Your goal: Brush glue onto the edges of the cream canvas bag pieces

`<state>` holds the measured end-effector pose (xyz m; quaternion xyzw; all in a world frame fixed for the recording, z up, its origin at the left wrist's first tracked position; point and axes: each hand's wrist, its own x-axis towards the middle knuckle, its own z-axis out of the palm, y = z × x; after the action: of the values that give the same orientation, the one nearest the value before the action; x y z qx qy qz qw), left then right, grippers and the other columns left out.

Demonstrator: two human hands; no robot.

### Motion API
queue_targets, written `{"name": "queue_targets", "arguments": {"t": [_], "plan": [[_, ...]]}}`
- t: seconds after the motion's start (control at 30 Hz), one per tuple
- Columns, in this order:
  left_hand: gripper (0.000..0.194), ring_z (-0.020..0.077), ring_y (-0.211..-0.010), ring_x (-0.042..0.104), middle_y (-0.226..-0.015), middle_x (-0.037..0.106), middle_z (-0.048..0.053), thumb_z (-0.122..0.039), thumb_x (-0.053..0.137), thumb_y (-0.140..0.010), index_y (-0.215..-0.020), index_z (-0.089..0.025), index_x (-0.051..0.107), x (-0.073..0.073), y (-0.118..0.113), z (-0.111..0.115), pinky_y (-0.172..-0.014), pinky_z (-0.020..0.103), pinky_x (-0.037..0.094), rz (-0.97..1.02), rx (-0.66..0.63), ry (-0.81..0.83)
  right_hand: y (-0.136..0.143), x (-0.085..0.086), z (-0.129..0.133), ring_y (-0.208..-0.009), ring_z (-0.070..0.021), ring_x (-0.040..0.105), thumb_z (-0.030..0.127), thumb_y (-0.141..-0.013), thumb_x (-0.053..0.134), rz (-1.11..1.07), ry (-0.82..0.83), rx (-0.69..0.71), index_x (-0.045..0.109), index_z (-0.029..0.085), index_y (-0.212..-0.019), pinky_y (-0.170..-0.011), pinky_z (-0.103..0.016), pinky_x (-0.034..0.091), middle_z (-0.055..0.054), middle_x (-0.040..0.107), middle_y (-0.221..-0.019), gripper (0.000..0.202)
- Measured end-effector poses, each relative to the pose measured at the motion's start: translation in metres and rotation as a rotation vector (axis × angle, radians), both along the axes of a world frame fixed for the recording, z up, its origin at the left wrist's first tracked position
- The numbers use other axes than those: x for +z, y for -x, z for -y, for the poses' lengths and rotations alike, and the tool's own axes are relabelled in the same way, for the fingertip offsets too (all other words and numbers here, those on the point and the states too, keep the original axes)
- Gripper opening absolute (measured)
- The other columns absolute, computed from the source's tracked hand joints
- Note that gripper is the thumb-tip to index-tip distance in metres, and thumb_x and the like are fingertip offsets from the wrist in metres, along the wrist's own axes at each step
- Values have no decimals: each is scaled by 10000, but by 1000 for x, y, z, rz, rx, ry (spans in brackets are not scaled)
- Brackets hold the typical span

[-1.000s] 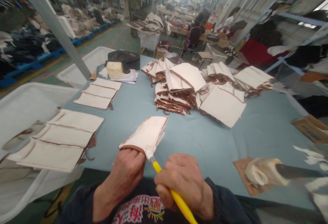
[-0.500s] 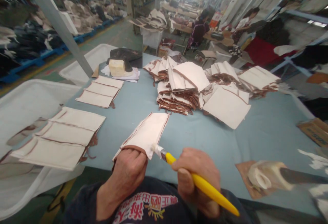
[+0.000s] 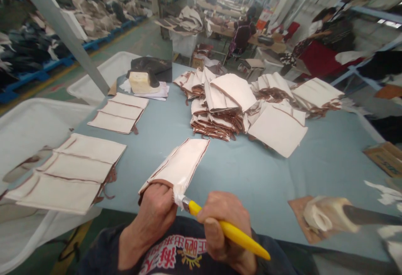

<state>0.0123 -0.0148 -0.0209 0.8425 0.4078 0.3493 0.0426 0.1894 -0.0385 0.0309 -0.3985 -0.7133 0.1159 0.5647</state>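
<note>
From the head camera, we look down at two bare hands working over a blue-grey table [image 3: 257, 182]. We see the left hand [image 3: 156, 210] closed on the near end of a cream fabric piece [image 3: 180, 162], its fingers curled in at the brown edging [image 3: 163, 181]; the fingertips are hidden from us. The piece slants away from that hand over the near middle of the table, and we cannot tell whether its far end touches the surface. The right hand [image 3: 224, 220] is wrapped around the yellow handle of a brush [image 3: 237, 234], whose whitened bristles touch the near right corner of the piece, just beside the left hand. To the left we find two flat layouts of cream panels, the front panels [image 3: 70, 168] lying nearer to us and the rear panels [image 3: 119, 113] beyond them. Past the hands, brown-edged pieces lie heaped in a large pile [image 3: 232, 92] across the far side. At the far left corner a yellowish block [image 3: 140, 83] sits in front of a black cloth [image 3: 152, 67]. On our right, a blurred pale container [image 3: 334, 214] with a dark handle lies on a brown board [image 3: 298, 204], and a cardboard box [image 3: 385, 158] stands farther right. In the background we make out a seated co-worker [image 3: 241, 36].
</note>
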Motion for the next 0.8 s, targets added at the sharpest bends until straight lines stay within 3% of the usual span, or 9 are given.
{"name": "queue_targets", "arguments": {"t": [0.1,0.2,0.33,0.43,0.53,0.63,0.8], "plan": [[309,177,-541,546,-592,594,16,-12,443,-869,-662,-229,519,0,-2,-1,-558,303,389,47,-4,70,-6,-15,-1,-429,-104,518,323,-1107,466,-166,140,-25,637,226,-835,-454,-248,441,32,627,-616,336],[323,155,-554,557,-613,583,-5,-44,438,-940,-682,-229,502,0,-4,-1,-575,276,422,104,-5,173,-22,-23,-9,-390,-84,436,337,-1087,526,-323,261,-78,671,214,-863,-365,-218,324,41,581,-628,294],[329,161,-605,570,-659,616,-4,-195,429,-1017,-710,-219,544,4,-7,-4,-607,272,453,267,5,525,-37,-17,-18,-371,-73,396,351,-1078,556,-468,218,-153,648,220,-821,-327,-189,247,62,524,-594,303],[301,194,-722,621,-768,675,24,-307,466,-998,-763,-203,622,14,-8,-9,-679,293,494,398,12,799,-34,-13,-22,-366,-73,377,349,-1083,545,-400,201,-45,664,221,-847,-345,-201,284,59,537,-590,294],[296,218,-788,629,-814,687,37,-355,494,-972,-827,-187,690,23,-9,-12,-724,308,505,497,-34,943,-25,-16,-30,-383,-83,411,356,-1090,525,-230,121,13,669,213,-855,-388,-229,351,31,607,-622,310],[319,235,-817,626,-864,712,60,-380,505,-964,-895,-166,730,24,-10,-12,-744,325,504,528,-56,1019,-19,-21,-39,-410,-99,475,337,-1093,511,-175,27,23,661,218,-864,-444,-250,418,25,632,-629,298],[339,235,-829,619,-868,725,61,-379,510,-966,-884,-166,761,22,-7,-11,-769,327,490,601,-66,1042,-25,-19,-36,-479,-136,565,340,-1084,523,-241,13,-34,660,241,-868,-521,-288,470,36,611,-609,274]]}}
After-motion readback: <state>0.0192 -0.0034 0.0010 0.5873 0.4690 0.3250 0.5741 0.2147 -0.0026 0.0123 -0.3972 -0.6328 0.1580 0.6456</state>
